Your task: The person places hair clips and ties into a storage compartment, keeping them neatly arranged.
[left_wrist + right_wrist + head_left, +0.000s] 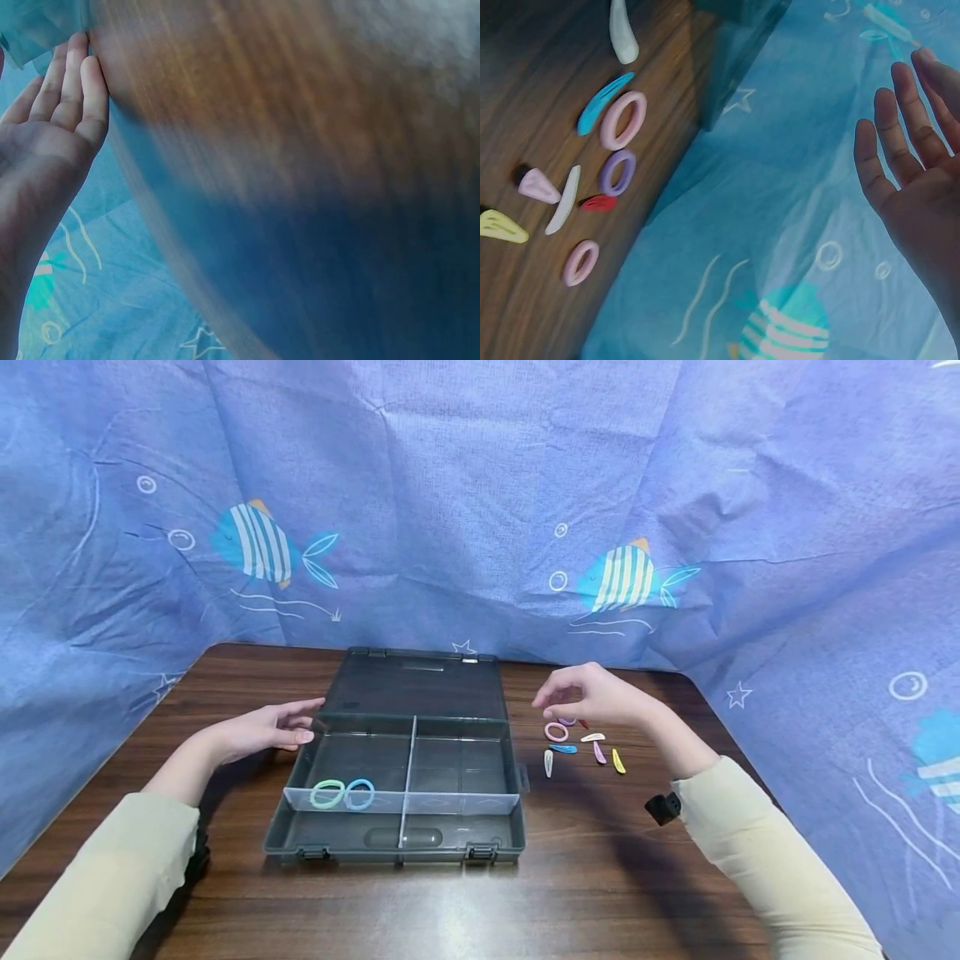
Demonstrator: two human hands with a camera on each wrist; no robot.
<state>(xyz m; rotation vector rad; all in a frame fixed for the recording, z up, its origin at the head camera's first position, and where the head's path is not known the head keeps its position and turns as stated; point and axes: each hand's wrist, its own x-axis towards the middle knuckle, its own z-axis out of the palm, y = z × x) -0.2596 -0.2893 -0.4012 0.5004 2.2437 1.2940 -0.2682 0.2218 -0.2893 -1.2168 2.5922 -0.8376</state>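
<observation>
My left hand [273, 727] is at the left side of a dark translucent divided box [457, 760], its fingers nearly straight and fingertips right at the box's edge. Inside the box, a green hair tie [327, 793] and a blue hair tie [360, 794] lean at the front divider. Over the hair pieces to the box's right hovers my right hand [588, 693], fingers loosely bent, nothing held. Below it lie pink hair ties [623, 121], a purple hair tie [618, 173] and several snap clips: white [548, 763], blue [563, 749], pink [599, 752], yellow [618, 761] and red [598, 202].
The box's lid [420, 685] lies folded back behind it. Both stand on a brown wooden table [585, 877] with rounded back corners. A blue fish-print cloth [480, 510] hangs behind and around the table.
</observation>
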